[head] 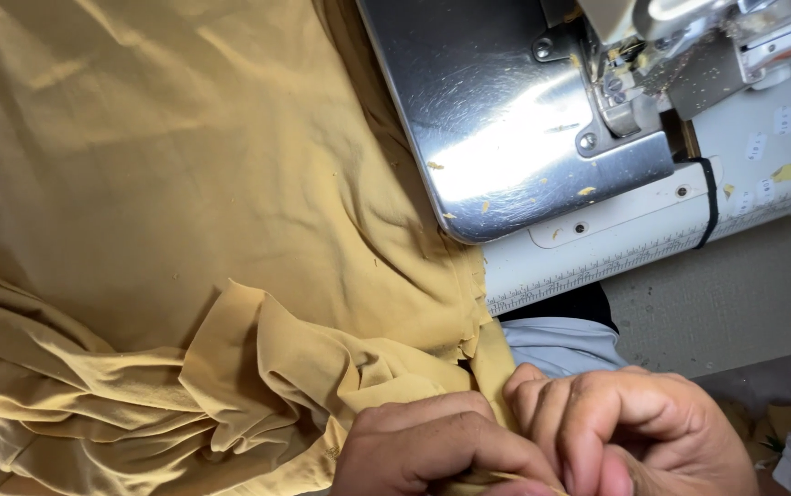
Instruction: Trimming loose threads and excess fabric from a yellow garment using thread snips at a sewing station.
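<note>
Both of your hands sit at the bottom edge of the view, close together and touching, working an edge of the mustard-yellow cloth [184, 184]. Your left hand [432, 450] curls its fingers tight over a folded strip of it; your right hand [634, 432] presses thumb and fingers together, pinching the same strip just beside the left. The step in hand looks like lining up or folding a hem before it goes to the machine, judging from the narrow fold running up between your knuckles. The cloth itself spreads over most of the table to the left, smooth and flat higher up, bunched into soft deep folds just above your left hand; it looks thin, limp, faintly glossy, with a slightly frayed cut edge near the machine bed. The sewing machine [597, 110] stands at the upper right, apart from your hands: a polished steel plate [505, 138], curved at its corner and speckled with yellow lint, and a cream body below it with a printed ruler strip [616, 262] along its front. The presser foot [620, 101] is partly visible; the needle is too cluttered to make out. Carrying the fold up to that foot would call for keeping the pinch firm, since cloth this slack is likely to slip open.
</note>
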